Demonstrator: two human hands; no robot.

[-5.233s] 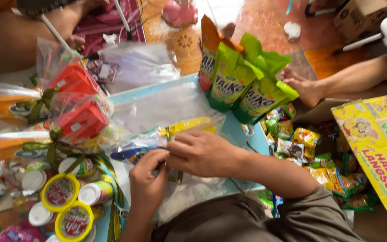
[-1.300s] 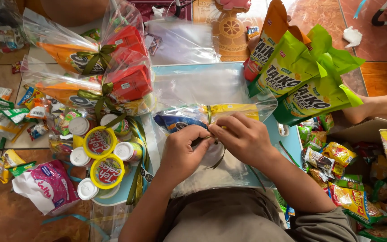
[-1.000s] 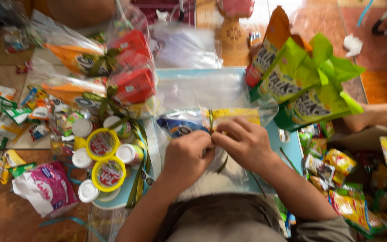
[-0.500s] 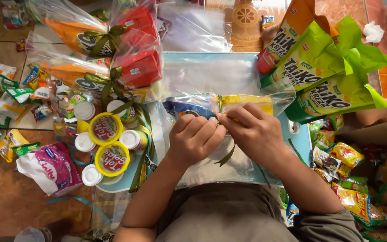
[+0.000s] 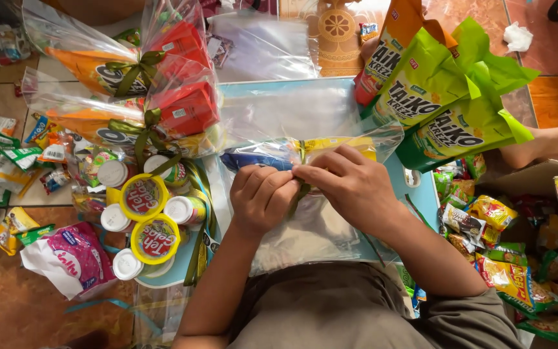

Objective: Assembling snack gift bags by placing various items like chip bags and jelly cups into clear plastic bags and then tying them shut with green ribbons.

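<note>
Blue tabletop (image 5: 421,194), 2 hands (image 5: 311,190) pinching green ribbon (image 5: 301,155) around clear snack bag (image 5: 330,145)

a floor of glossy reddish-brown tiles (image 5: 8,304) with pale grout lines runs under everything, catching soft daylight at the top right. a low light-blue tabletop (image 5: 414,194) sits on it. a pale tile with an orange flower pattern (image 5: 337,29) lies at the top edge.
</note>
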